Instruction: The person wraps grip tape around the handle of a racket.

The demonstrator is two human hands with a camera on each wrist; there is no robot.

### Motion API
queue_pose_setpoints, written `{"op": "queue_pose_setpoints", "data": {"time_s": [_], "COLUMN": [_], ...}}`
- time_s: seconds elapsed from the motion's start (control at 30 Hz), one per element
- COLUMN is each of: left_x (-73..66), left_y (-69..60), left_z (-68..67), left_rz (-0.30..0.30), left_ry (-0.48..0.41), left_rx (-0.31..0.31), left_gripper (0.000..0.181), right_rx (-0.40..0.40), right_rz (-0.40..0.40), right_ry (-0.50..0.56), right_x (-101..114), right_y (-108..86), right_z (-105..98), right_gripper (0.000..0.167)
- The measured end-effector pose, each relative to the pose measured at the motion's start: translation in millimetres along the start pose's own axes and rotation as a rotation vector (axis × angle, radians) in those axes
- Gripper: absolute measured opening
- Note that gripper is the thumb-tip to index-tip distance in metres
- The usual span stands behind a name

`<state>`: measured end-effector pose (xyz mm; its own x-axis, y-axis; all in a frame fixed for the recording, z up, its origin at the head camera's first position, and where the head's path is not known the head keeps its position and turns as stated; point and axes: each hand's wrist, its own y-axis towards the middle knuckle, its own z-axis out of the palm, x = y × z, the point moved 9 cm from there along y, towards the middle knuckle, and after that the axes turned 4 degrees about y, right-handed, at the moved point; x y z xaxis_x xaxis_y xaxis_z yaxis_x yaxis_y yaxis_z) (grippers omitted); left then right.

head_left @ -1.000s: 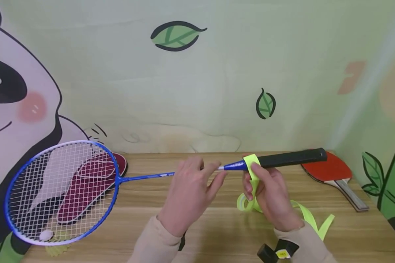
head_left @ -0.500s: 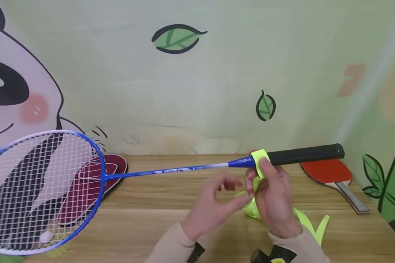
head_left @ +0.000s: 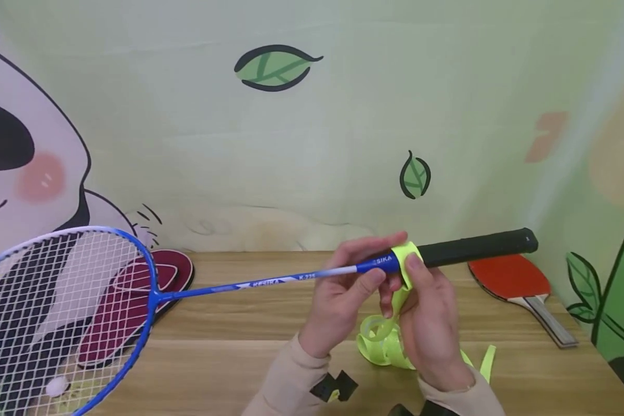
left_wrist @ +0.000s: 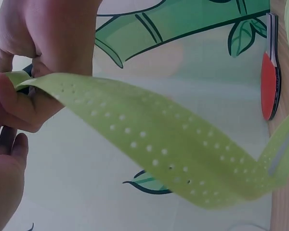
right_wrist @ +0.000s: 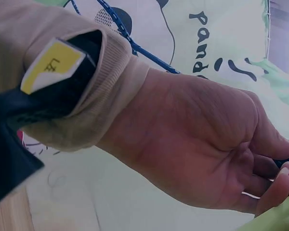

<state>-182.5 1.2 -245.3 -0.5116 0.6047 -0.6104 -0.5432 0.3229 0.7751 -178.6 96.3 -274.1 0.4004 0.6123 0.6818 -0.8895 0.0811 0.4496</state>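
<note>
Risk, by judgement: the perforated overgrip tape (left_wrist: 149, 134) could slip or crease if the right hand (head_left: 433, 318) eases its thumb or the hanging length (already curling) twists. That thumb pins the tape's band on the black handle (head_left: 478, 247); alongside, the left hand (head_left: 337, 303) clasps the blue cone (head_left: 377, 263) of the badminton racket (head_left: 275, 281).
</note>
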Motion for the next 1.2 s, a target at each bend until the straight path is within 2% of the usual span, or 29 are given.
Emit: {"op": "queue_pose_setpoints", "data": {"time_s": [0.37,0.63,0.77,0.87,0.97,1.1,1.2], "left_x": [6.7,8.5,7.8,6.7,6.2,3.0,0.4], "left_y": [-2.3,-4.3,-7.6,-11.2,-12.7,-11.5,-11.4], "left_z": [-4.7,-8.6,-15.4,-21.5,-24.2,-26.1,-30.4], "left_rz": [0.0,-0.005,-0.002,-0.002,-0.001,0.024,0.032], "left_ry": [0.031,0.037,0.074,0.124,0.137,0.171,0.213], "left_rx": [-0.033,-0.037,-0.075,-0.119,-0.137,-0.15,-0.185], "left_gripper": [0.031,0.029,0.028,0.028,0.027,0.028,0.032], "right_rx": [-0.072,-0.008,0.002,0.025,0.059,0.093,0.119], "right_rz": [-0.031,-0.069,-0.059,-0.037,-0.037,-0.058,-0.082], "right_ry": [-0.158,-0.174,-0.262,-0.342,-0.388,-0.421,-0.456], "right_x": [-0.5,-0.7,-2.9,-5.8,-7.3,-7.3,-7.3], "right_y": [-1.8,-3.2,-4.2,-5.3,-5.5,-3.9,-3.1], "right_z": [-7.8,-5.3,-4.9,-4.4,-4.1,-4.1,-3.9], "right_gripper": [0.029,0.026,0.023,0.02,0.017,0.015,0.018]}}
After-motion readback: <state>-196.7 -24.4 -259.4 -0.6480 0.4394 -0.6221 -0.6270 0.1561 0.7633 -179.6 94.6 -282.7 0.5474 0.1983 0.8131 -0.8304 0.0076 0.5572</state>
